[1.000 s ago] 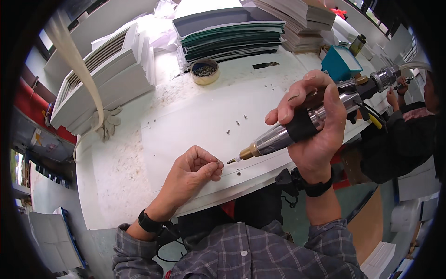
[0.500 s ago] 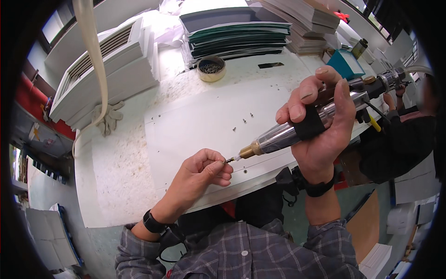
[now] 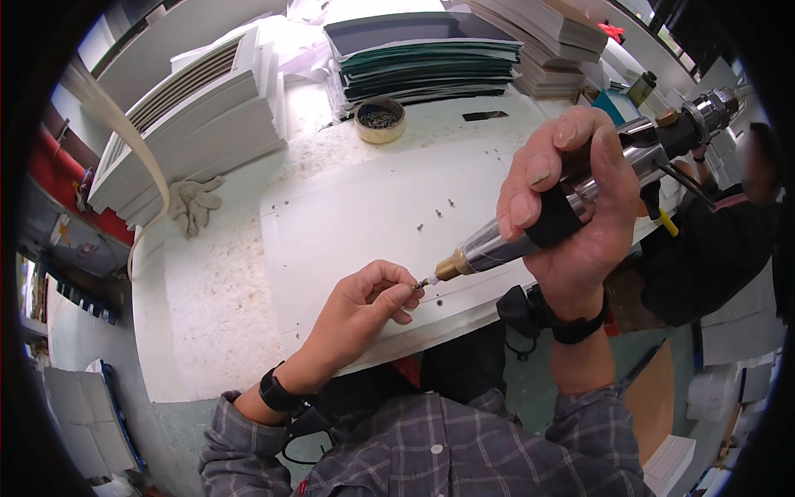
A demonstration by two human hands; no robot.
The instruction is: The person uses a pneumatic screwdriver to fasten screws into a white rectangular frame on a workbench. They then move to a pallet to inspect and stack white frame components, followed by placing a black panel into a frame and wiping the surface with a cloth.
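My right hand (image 3: 575,195) is wrapped round a silver air screwdriver (image 3: 489,246) with a black band and a brass nose, tilted down to the left. At its tip, my left hand (image 3: 373,302) pinches a small screw (image 3: 420,285) between thumb and fingers. The screw meets or nearly meets the bit; the exact contact is too small to tell. Both hands are over the near part of a white panel (image 3: 348,224) lying on the table. Several loose screws (image 3: 439,212) rest on the panel beyond the screwdriver's nose.
A round tub of screws (image 3: 379,121) stands behind the panel, with a dark flat strip (image 3: 485,116) to its right. White louvred panels (image 3: 199,108) lean at the left near a glove (image 3: 195,205). Stacked sheets (image 3: 426,62) line the back. Another person (image 3: 704,257) is at the right.
My left hand and the screwdriver's tip have shifted slightly right and up together. The screwdriver's rear end has risen a little to the right, and the pale hose at left has swung left.
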